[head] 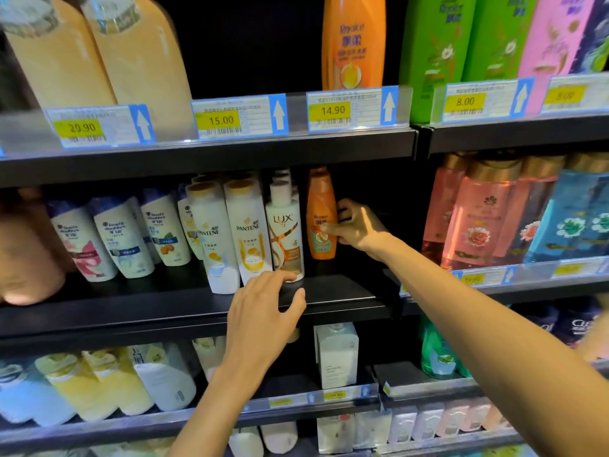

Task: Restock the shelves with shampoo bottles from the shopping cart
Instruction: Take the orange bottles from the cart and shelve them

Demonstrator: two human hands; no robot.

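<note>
Head camera view looks at black metal store shelves, where the right hand (357,227) reaches in to the middle shelf (346,291) and grips a small orange plastic shampoo bottle (321,212). The thumb lies across the front label and the fingers are curled round the bottle's right side, clamped on it. The bottle is upright at the shelf floor, set a little back, just beside a white pump bottle with a bronze swirl and the word LUX (285,232). Left of that stand two white Pantene bottles with gold caps (247,232), then a row of white bottles with dark blue caps (122,239). The left hand (263,311) rests on the front lip of the same shelf, just below the LUX bottle, with its fingers gently bent and slightly apart on the shelf top and the thumb spread to the right; it holds nothing. On the shelf above, a tall orange bottle (352,41) stands behind a yellow price tag reading 14.90 (333,110), with bright green bottles (438,44) to its right. Pink translucent bottles with gold caps (478,219) fill the neighbouring bay, and a white carton (337,354) sits on the shelf below.
</note>
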